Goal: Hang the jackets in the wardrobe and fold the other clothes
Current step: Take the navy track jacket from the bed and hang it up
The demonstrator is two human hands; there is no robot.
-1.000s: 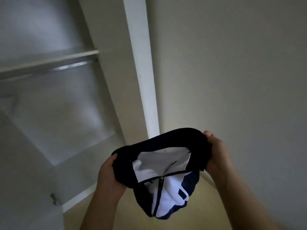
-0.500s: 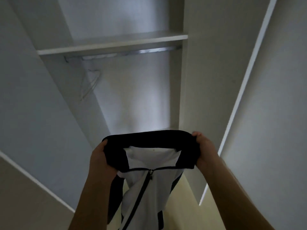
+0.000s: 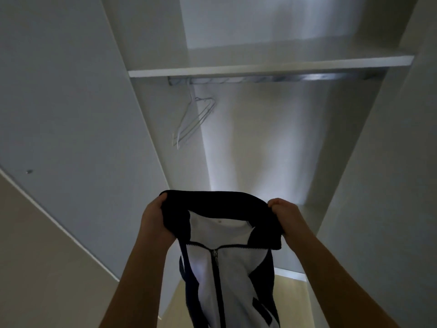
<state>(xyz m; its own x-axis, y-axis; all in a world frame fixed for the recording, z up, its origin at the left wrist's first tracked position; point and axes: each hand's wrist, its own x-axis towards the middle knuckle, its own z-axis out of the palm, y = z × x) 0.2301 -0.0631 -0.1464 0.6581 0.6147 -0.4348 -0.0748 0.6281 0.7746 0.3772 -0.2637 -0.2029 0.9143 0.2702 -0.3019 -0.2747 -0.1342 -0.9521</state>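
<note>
Both hands are up in front of the open wardrobe (image 3: pixel 354 162), holding the jacket (image 3: pixel 236 268) by its collar (image 3: pixel 212 200). The left hand (image 3: pixel 155 223) has its grip clamped on the collar's left end. Its fingers are curled into the fabric, so I only see the back of the hand. The right hand (image 3: pixel 287 218) has its grip clamped on the collar's right end, knuckles bunched and fingertips buried in cloth.

The jacket has a dark collar and side panels and a white front. Its zip (image 3: pixel 215 263) is closed up to the collar. The light is dim and I can't tell navy from black. The jacket hangs near, low centre, between the forearms and in front of the wardrobe opening. Its lower part is cut off by the bottom edge, and I can't make out the sleeves. A dark patch on its lower right panel is unreadable.

Far side: a white shelf (image 3: pixel 260 67) runs across the wardrobe, with a metal rail (image 3: pixel 295 78) just under it. The rail's left end is blurry. Thin white wire hangers (image 3: pixel 194 121) hang at the rail's left end, tilted and overlapping, and I can't count them. The compartment above the shelf is cut off by the top edge.

On the left is an open door panel (image 3: pixel 71 114) with a small round fitting (image 3: pixel 29 171), too small to identify. Pale yellowish floor (image 3: pixel 293 301) shows low right, beside the jacket. The wardrobe's bottom is mostly hidden behind the jacket and arms.
</note>
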